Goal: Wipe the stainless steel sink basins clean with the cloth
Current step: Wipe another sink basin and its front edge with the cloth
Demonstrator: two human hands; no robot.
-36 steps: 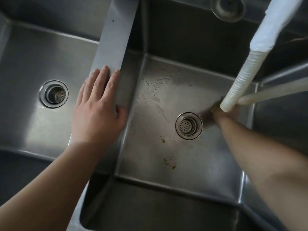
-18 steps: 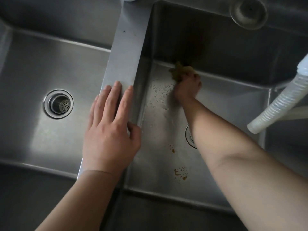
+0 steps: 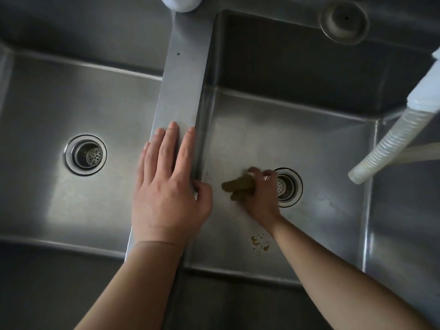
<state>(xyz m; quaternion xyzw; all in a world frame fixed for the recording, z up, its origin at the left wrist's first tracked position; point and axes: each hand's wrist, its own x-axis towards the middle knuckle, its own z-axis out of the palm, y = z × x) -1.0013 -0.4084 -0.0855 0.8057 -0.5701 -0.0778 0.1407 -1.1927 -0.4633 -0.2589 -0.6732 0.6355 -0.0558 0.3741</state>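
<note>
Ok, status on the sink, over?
Left hand flat on divider. Right hand gripping cloth, right basin floor. Brown stains remain. Nothing blocking.

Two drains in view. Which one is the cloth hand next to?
The right basin's drain: the right hand, gripping the cloth, partly covers its rim. The left basin's drain sits beyond the divider.

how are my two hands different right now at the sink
The left hand lies flat with straight fingers on the divider between the basins; the right hand is down in the right basin, beside its drain. The left holds nothing; the right grips a crumpled olive cloth against the floor. Both are bare.
</note>
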